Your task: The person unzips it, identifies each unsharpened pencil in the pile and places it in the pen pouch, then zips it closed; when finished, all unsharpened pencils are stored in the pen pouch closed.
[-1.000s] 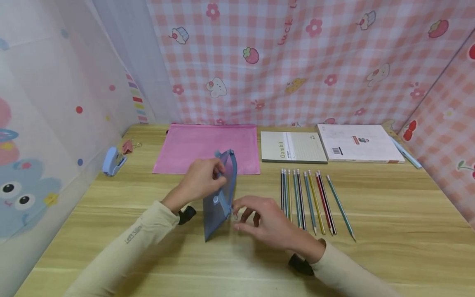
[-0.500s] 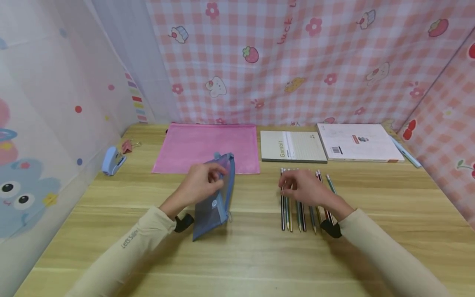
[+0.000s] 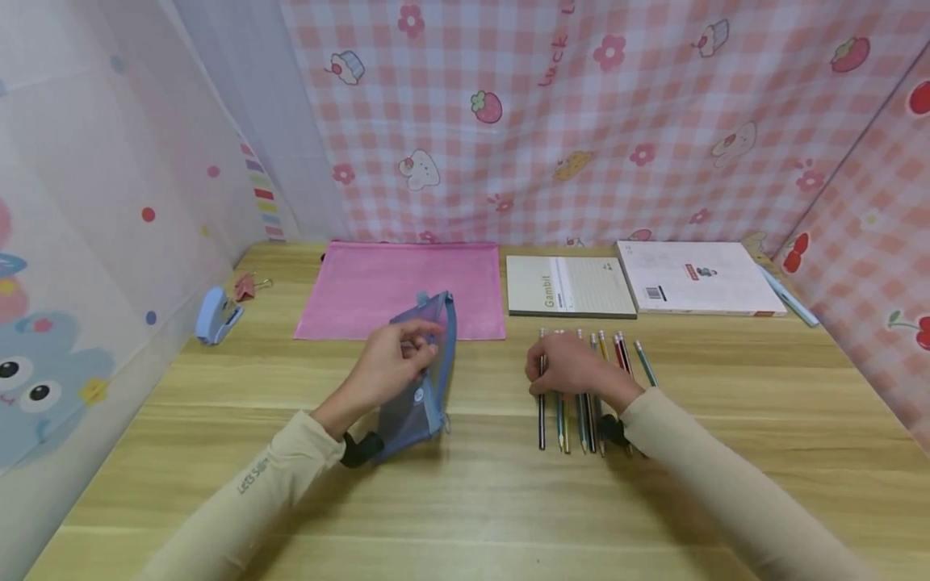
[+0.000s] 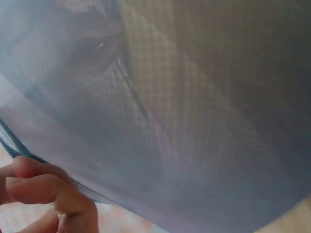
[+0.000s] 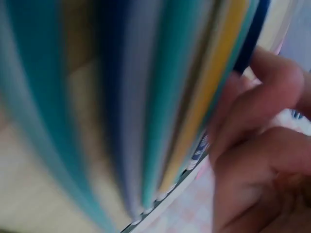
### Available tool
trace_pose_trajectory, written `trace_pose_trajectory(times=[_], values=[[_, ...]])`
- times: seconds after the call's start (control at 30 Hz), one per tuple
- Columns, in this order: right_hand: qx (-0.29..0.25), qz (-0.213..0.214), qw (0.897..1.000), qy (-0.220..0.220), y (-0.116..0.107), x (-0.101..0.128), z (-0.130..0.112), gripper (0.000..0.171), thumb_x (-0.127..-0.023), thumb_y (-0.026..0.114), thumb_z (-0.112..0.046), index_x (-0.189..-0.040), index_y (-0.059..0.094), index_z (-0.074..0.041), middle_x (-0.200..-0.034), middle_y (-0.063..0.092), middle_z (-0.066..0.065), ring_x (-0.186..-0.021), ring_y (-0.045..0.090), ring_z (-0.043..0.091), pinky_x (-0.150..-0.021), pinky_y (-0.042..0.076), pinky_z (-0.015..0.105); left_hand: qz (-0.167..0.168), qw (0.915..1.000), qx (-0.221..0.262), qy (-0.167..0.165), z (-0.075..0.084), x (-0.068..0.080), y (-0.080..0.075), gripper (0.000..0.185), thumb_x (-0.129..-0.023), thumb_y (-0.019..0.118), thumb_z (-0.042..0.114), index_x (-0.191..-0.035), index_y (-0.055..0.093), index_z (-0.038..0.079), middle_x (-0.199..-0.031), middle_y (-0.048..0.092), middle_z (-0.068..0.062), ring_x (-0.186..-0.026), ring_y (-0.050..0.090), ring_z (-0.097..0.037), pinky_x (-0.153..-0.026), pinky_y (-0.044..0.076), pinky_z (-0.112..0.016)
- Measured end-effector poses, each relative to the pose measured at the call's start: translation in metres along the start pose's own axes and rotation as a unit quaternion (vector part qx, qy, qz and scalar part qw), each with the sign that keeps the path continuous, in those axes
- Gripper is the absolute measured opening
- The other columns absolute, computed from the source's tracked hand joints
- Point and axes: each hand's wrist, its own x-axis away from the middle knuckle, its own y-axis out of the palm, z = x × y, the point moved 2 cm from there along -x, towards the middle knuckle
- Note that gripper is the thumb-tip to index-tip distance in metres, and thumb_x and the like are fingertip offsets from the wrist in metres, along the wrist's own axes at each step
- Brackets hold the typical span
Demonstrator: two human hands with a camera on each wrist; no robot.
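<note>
The left hand (image 3: 395,367) grips a blue mesh pouch (image 3: 421,379), standing on the desk (image 3: 465,500). The right hand (image 3: 570,365) curls around a row of pencils (image 3: 581,403) lying right of it. Gathered loosely, some pencils may slip and roll away.

Blurred pencils (image 5: 160,97) fill most of the frame, running as teal, blue, grey and yellow stripes from top to bottom. At the right edge the right hand (image 5: 262,160) curls its fingers (image 5: 272,87) against them.
</note>
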Motion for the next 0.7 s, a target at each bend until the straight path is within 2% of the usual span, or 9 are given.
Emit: trace_pose_trajectory(times=[0.07,0.23,0.37,0.43,0.5,0.57,0.6,0.63,0.7], values=[[-0.01,-0.004,1.0,0.025,0.001,-0.002,-0.005,0.012,-0.076,0.078,-0.006,-0.073,0.068,-0.013,-0.063,0.067,0.0,-0.042,0.056,0.006,-0.047,0.046,0.022,0.006,0.9999,-0.001,0.01,0.001,0.0,0.0,0.036,-0.097,0.059,0.008,-0.132,0.061,-0.001,-0.084,0.062,-0.008,-0.055,0.055,-0.01,-0.048,0.043,-0.021],[-0.036,-0.001,0.997,0.063,0.003,-0.008,-0.016,0.012,-0.074,0.073,-0.001,-0.079,0.073,-0.011,-0.052,0.061,0.001,-0.042,0.059,0.008,-0.046,0.049,0.022,0.029,0.9988,-0.022,0.033,0.007,0.0,0.001,0.037,-0.096,0.059,0.007,-0.132,0.061,-0.003,-0.087,0.062,-0.009,-0.06,0.054,-0.009,-0.052,0.044,-0.02],[-0.112,0.002,0.991,0.067,0.004,-0.013,-0.015,0.016,-0.079,0.072,-0.004,-0.092,0.077,-0.012,-0.048,0.055,-0.002,-0.042,0.052,0.009,-0.045,0.044,0.023,0.033,0.9985,-0.025,0.038,0.01,0.001,0.002,0.038,-0.097,0.059,0.007,-0.134,0.06,-0.002,-0.088,0.062,-0.01,-0.066,0.059,-0.01,-0.055,0.047,-0.02],[-0.187,0.004,0.981,0.059,0.001,-0.014,-0.015,0.024,-0.081,0.067,-0.003,-0.102,0.077,-0.009,-0.048,0.053,-0.001,-0.042,0.045,0.011,-0.046,0.038,0.025,0.032,0.9984,-0.024,0.039,0.01,0.001,0.002,0.039,-0.097,0.059,0.008,-0.135,0.059,-0.002,-0.089,0.062,-0.009,-0.068,0.06,-0.011,-0.056,0.047,-0.02],[-0.265,0.006,0.963,0.047,-0.005,-0.013,-0.019,0.029,-0.083,0.064,-0.002,-0.11,0.074,-0.005,-0.051,0.052,0.0,-0.045,0.041,0.012,-0.048,0.034,0.027,0.035,0.9982,-0.024,0.043,0.012,0.002,0.002,0.039,-0.097,0.059,0.008,-0.135,0.059,-0.002,-0.089,0.063,-0.009,-0.07,0.062,-0.011,-0.056,0.048,-0.019],[-0.321,0.008,0.946,0.036,-0.014,-0.012,-0.023,0.031,-0.085,0.062,-0.001,-0.115,0.07,-0.002,-0.056,0.056,0.001,-0.048,0.04,0.013,-0.049,0.032,0.029,0.041,0.9975,-0.024,0.052,0.015,0.003,0.002,0.039,-0.097,0.06,0.007,-0.134,0.06,-0.003,-0.089,0.063,-0.009,-0.071,0.063,-0.012,-0.057,0.048,-0.019],[-0.336,0.008,0.941,0.03,-0.019,-0.01,-0.026,0.031,-0.086,0.061,-0.001,-0.116,0.069,-0.002,-0.059,0.059,0.002,-0.049,0.04,0.013,-0.049,0.031,0.03,0.045,0.997,-0.025,0.057,0.017,0.004,0.001,0.038,-0.097,0.06,0.007,-0.134,0.06,-0.003,-0.088,0.063,-0.009,-0.071,0.063,-0.012,-0.057,0.048,-0.019],[-0.344,0.009,0.939,0.029,-0.025,-0.009,-0.028,0.03,-0.087,0.061,-0.002,-0.116,0.069,-0.003,-0.061,0.06,0.002,-0.05,0.041,0.013,-0.05,0.032,0.03,0.048,0.9967,-0.024,0.062,0.018,0.004,0.001,0.038,-0.097,0.061,0.007,-0.133,0.06,-0.003,-0.088,0.063,-0.009,-0.071,0.063,-0.012,-0.057,0.048,-0.018],[-0.338,0.004,0.941,0.034,-0.033,-0.005,-0.029,0.028,-0.088,0.061,-0.003,-0.114,0.071,-0.005,-0.061,0.06,0.002,-0.049,0.042,0.014,-0.049,0.031,0.03,0.05,0.996,-0.023,0.07,0.021,0.005,0.001,0.038,-0.096,0.061,0.006,-0.133,0.06,-0.004,-0.087,0.063,-0.009,-0.07,0.062,-0.011,-0.057,0.048,-0.018]])
